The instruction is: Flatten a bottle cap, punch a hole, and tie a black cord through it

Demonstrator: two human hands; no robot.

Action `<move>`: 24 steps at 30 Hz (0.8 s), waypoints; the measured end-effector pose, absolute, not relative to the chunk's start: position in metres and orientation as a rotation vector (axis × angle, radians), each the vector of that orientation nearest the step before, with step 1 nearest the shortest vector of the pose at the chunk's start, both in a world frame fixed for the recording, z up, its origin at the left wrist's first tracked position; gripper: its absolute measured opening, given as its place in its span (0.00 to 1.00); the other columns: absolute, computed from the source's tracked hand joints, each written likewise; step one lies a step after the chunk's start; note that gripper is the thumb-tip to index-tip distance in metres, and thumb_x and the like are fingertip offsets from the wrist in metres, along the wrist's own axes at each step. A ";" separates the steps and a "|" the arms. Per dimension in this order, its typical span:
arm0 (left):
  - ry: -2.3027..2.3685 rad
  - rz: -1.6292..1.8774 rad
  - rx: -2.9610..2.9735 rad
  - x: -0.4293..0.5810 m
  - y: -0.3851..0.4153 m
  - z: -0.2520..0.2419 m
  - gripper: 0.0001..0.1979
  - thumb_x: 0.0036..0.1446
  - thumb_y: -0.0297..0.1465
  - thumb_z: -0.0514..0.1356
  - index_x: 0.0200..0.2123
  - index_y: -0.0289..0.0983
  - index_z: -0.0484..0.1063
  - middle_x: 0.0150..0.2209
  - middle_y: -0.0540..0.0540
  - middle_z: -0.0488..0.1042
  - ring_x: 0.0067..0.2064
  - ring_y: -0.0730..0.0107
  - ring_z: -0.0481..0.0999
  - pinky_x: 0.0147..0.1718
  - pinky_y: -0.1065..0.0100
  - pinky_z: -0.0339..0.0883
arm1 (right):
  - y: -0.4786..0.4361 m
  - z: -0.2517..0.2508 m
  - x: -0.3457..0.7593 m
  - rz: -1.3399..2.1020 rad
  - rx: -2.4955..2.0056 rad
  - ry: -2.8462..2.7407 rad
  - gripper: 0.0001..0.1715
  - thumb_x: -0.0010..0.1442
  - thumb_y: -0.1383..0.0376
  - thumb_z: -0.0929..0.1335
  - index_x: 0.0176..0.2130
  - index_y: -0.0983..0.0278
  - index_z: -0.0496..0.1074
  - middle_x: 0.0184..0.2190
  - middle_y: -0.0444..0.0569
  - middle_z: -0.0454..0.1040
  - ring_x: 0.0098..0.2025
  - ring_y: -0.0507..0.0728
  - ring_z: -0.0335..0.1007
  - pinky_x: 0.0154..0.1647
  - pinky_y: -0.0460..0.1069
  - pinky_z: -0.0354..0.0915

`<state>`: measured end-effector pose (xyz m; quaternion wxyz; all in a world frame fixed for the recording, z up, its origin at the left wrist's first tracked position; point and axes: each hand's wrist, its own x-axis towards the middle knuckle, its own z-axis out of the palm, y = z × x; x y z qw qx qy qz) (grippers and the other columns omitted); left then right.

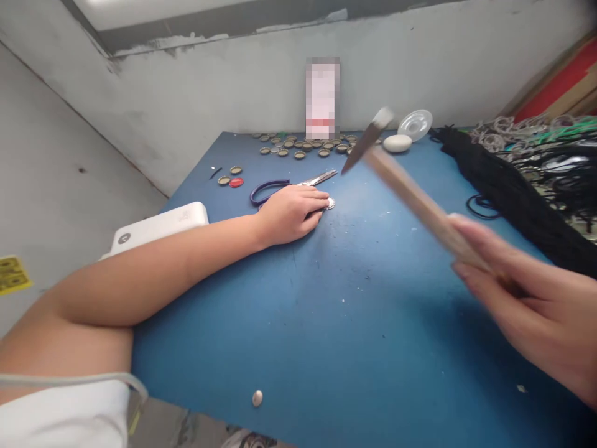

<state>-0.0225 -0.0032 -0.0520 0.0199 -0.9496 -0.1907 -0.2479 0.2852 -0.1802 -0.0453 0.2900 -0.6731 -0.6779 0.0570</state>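
My left hand (291,213) lies on the blue table (336,323), fingers pressed together over a small silver bottle cap (331,203) at its fingertips. My right hand (527,311) is closed round the wooden handle of a hammer (410,193). The hammer is raised and motion-blurred, its metal head (368,144) up above the cap and slightly to its right. Purple-handled scissors (284,184) lie just beyond my left hand.
Several bottle caps (303,148) are strewn along the table's far edge, with a red cap (236,182) at the left. A white box (158,227) sits at the table's left edge. Black cords (508,186) pile up on the right. A white oval (397,143) and a clear disc (416,124) lie at the back.
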 end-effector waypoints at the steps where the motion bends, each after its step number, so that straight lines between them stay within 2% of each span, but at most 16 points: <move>1: -0.594 -0.759 -2.953 -0.022 -0.003 -0.052 0.14 0.65 0.25 0.56 0.46 0.36 0.81 0.49 0.41 0.83 0.51 0.59 0.83 0.53 0.57 0.77 | -0.179 -0.046 0.285 0.206 -1.809 -1.854 0.32 0.63 0.50 0.63 0.64 0.45 0.72 0.56 0.37 0.80 0.52 0.64 0.82 0.46 0.55 0.80; 4: -0.610 -0.717 -2.965 -0.022 -0.005 -0.051 0.13 0.66 0.25 0.55 0.45 0.34 0.80 0.50 0.39 0.82 0.53 0.57 0.81 0.55 0.55 0.76 | -0.174 -0.043 0.282 0.334 -1.886 -1.873 0.33 0.58 0.48 0.63 0.60 0.47 0.77 0.50 0.39 0.83 0.48 0.67 0.84 0.35 0.57 0.81; 8: -0.738 -0.709 -2.886 -0.022 -0.009 -0.048 0.14 0.64 0.26 0.58 0.51 0.31 0.77 0.54 0.32 0.77 0.58 0.49 0.76 0.58 0.48 0.73 | -0.171 -0.034 0.279 0.403 -1.964 -1.775 0.37 0.55 0.46 0.63 0.59 0.50 0.77 0.51 0.42 0.83 0.49 0.69 0.83 0.32 0.58 0.80; 11: -0.732 -0.697 -2.900 -0.023 -0.009 -0.049 0.14 0.65 0.26 0.56 0.50 0.30 0.78 0.49 0.33 0.79 0.53 0.52 0.79 0.54 0.50 0.76 | -0.171 -0.034 0.279 0.421 -1.958 -1.747 0.36 0.54 0.46 0.64 0.58 0.49 0.78 0.51 0.41 0.83 0.49 0.68 0.83 0.34 0.57 0.80; 14: -0.638 -0.699 -2.945 -0.023 -0.006 -0.050 0.15 0.68 0.26 0.54 0.49 0.33 0.79 0.50 0.37 0.81 0.53 0.57 0.80 0.56 0.52 0.75 | -0.175 -0.038 0.281 0.354 -1.906 -1.734 0.34 0.56 0.47 0.65 0.59 0.47 0.77 0.51 0.39 0.83 0.48 0.67 0.84 0.35 0.56 0.81; 16: -0.601 -0.722 -2.948 -0.024 -0.004 -0.051 0.15 0.67 0.26 0.54 0.50 0.34 0.79 0.51 0.38 0.81 0.54 0.58 0.80 0.59 0.52 0.74 | -0.179 -0.042 0.283 0.252 -1.829 -1.706 0.32 0.58 0.49 0.66 0.61 0.44 0.75 0.54 0.37 0.81 0.50 0.64 0.83 0.39 0.55 0.81; 19: -0.603 -0.749 -2.945 -0.025 -0.003 -0.052 0.16 0.66 0.25 0.54 0.50 0.35 0.79 0.52 0.40 0.82 0.54 0.59 0.81 0.58 0.54 0.75 | -0.181 -0.046 0.283 0.160 -1.696 -1.704 0.29 0.62 0.53 0.67 0.62 0.41 0.72 0.59 0.33 0.76 0.55 0.60 0.80 0.53 0.53 0.77; 20: -0.608 -0.751 -2.942 -0.025 -0.002 -0.052 0.17 0.65 0.24 0.54 0.50 0.35 0.80 0.52 0.40 0.82 0.53 0.60 0.82 0.58 0.54 0.76 | -0.181 -0.047 0.283 0.174 -1.676 -1.750 0.29 0.63 0.53 0.67 0.62 0.41 0.73 0.59 0.32 0.76 0.55 0.60 0.80 0.52 0.52 0.78; 24: -0.618 -0.722 -2.946 -0.025 -0.002 -0.053 0.19 0.59 0.20 0.54 0.49 0.33 0.80 0.52 0.39 0.82 0.54 0.58 0.82 0.57 0.55 0.76 | -0.175 -0.046 0.280 0.298 -1.723 -1.928 0.30 0.62 0.51 0.63 0.60 0.47 0.76 0.52 0.37 0.82 0.49 0.63 0.83 0.39 0.55 0.81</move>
